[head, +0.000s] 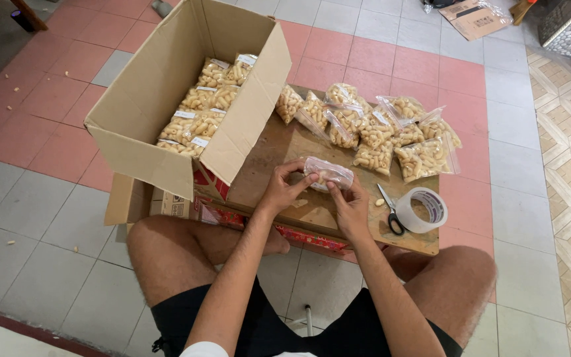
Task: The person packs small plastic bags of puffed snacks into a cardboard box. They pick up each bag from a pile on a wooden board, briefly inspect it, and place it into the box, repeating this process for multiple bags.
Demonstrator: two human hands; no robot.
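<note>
Head view looks straight down on a low wooden board (279,152) that I see resting across a red box between the person's knees. My left hand (282,188) and right hand (350,210) both have their fingers curled shut on one small clear bag (328,173) of pale snack pieces, held just above the middle of the board; the left pinches its near-left end, the right cups it from below and the right side.

Behind the hands, a heap of filled bags (378,129) spreads along the board's far edge and reaches its right corner. Scissors (390,210) lie just right of the right hand, beside a roll of tape (423,209) that sits close to the board's right edge. An open cardboard box (166,99), partly packed with more bags, stands on the floor to the left, its flap leaning over the board's left edge.

Bare board shows to the left of the hands and in front of them. Tiled floor (536,218) lies open to the right.
</note>
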